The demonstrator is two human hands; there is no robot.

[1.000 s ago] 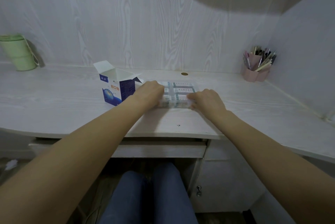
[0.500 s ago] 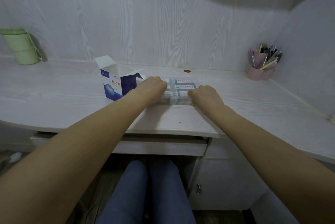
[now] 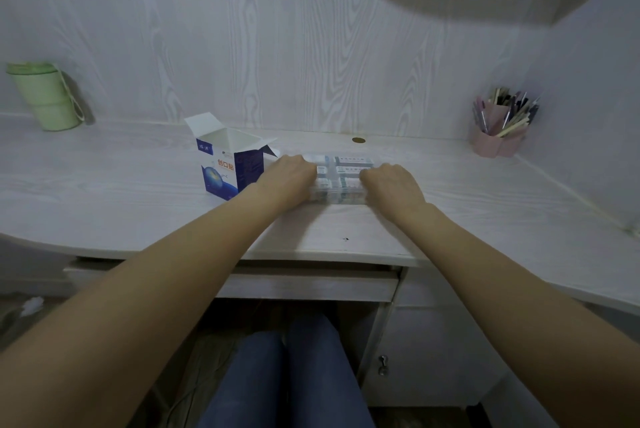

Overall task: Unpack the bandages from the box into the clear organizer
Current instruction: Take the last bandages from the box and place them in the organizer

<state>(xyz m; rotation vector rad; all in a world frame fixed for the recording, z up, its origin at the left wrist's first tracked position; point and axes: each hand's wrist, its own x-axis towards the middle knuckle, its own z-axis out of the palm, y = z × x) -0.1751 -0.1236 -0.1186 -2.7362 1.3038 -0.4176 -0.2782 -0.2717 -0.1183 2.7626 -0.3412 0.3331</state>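
Observation:
The clear organizer (image 3: 337, 197) lies flat on the white desk (image 3: 138, 205), its lid down over rows of white and teal bandage packets (image 3: 353, 161). My left hand (image 3: 289, 176) lies on its left part, fingers bent down over the lid. My right hand (image 3: 389, 185) lies on its right part the same way. Both hands cover the organizer's near corners. Just left of the organizer stands the blue and white bandage box (image 3: 230, 164), its top flaps open and its inside looking empty.
A green lidded cup (image 3: 45, 96) stands at the far left against the wall. At the far right corner is a pink holder full of pens (image 3: 500, 126). A small round brass cap (image 3: 358, 140) sits behind the organizer. Below the desk edge are a drawer (image 3: 304, 285) and my knees.
My hands stay on the organizer's lid and have drawn slightly closer together. The head camera has tilted a little; the box and organizer have not moved on the desk.

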